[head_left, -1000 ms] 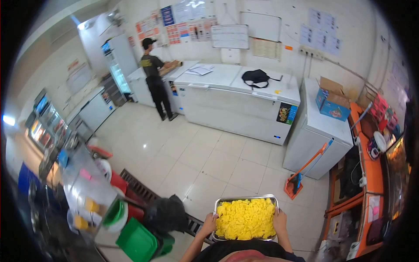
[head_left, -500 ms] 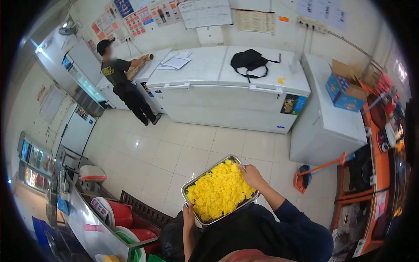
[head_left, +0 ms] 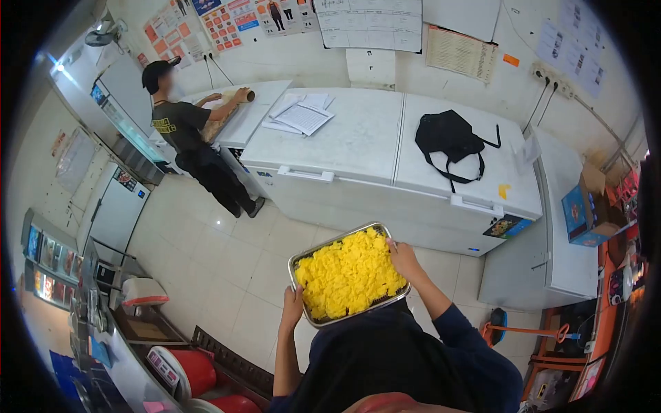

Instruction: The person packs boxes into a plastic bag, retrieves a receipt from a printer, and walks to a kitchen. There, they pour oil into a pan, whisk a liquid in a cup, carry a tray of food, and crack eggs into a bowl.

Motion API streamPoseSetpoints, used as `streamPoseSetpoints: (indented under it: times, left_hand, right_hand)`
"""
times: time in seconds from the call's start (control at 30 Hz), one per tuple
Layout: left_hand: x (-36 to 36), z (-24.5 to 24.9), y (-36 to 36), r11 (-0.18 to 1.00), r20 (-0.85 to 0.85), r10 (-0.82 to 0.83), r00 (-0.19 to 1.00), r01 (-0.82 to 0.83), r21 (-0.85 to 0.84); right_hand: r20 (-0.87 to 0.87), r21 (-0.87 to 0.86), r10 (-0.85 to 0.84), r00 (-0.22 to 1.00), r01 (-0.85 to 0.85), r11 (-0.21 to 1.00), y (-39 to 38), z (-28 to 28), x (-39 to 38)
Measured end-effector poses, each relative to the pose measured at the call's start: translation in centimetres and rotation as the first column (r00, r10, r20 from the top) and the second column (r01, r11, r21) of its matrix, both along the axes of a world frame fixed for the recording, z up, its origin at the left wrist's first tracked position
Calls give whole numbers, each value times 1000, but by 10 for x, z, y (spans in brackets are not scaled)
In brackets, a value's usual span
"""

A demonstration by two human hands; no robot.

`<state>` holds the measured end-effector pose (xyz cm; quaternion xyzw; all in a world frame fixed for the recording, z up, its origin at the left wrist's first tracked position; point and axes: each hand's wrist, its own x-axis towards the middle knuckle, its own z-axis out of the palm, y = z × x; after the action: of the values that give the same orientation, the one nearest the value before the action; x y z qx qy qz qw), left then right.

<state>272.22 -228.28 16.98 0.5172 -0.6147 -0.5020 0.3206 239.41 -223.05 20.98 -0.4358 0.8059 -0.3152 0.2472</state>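
A long white chest freezer (head_left: 358, 134) fills the far side of the tiled floor, with a smaller white freezer (head_left: 551, 255) set at a right angle at its right end. At the left end a co-worker (head_left: 189, 134) in dark clothes and a cap stands facing the lids, hands on a brown roll. A black bag (head_left: 447, 138) lies on the right lid and loose papers (head_left: 303, 117) on the left one; a blue carton (head_left: 585, 206) sits further right. Close to the person's chest is a metal tray (head_left: 335, 240), heaped with yellow food (head_left: 348, 275) and held well above the floor. Its long axis runs from near-left to far-right, so it sits skewed to the freezer's front rather than square to it. The left hand (head_left: 292, 308) is closed round the near-left short end, the right hand (head_left: 403, 260) gripped on the far-right short end — one at each end, neither free. The freezer lies straight ahead past the tray's far long edge, and the right hand is the nearer to it.
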Motion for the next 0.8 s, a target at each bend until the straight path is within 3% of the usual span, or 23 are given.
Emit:
streamPoseSetpoints:
  times: [0.07,0.13,0.2,0.37,0.43,0.47,0.5,0.57,0.6,0.67,0.8]
  left_hand:
    - [-28,-9,-55,1000,38,-28,999,28,-1]
    - [-59,-6,-97,999,82,-47,995,48,-8]
    - [-97,5,-133,948,-118,-77,990,109,300]
    - [-184,-75,-241,946,-207,25,978,44,321]
    - [-226,-84,-279,957,-165,-11,986,58,284]
    - [-255,-81,-291,942,-192,134,972,-65,329]
    - [-273,-110,-309,963,-259,95,961,-23,268]
    - [-314,-124,-336,948,-108,115,987,-76,309]
    - [-331,-125,-342,954,-117,161,980,-124,271]
    - [-364,-126,-363,894,14,165,986,-156,421]
    - [-402,-197,-375,846,-113,300,947,-210,490]
  right_hand:
    - [36,19,-35,999,34,999,-42,-1,-27]
    - [-44,115,-39,998,44,992,-88,-24,-69]
    - [-47,126,4,999,1,992,-143,-37,-110]
    - [-23,171,132,991,-126,977,-301,-65,-205]
    - [-130,139,286,949,-268,953,-376,-96,-250]
    - [-103,146,340,935,-324,935,-414,-110,-273]
    - [-66,158,392,918,-378,912,-445,-123,-291]
    - [-47,156,445,894,-433,888,-500,-132,-321]
    - [-50,144,484,874,-473,869,-523,-157,-331]
    - [-62,129,533,844,-523,843,-558,-170,-358]
    - [-68,176,568,820,-551,816,-590,-173,-381]
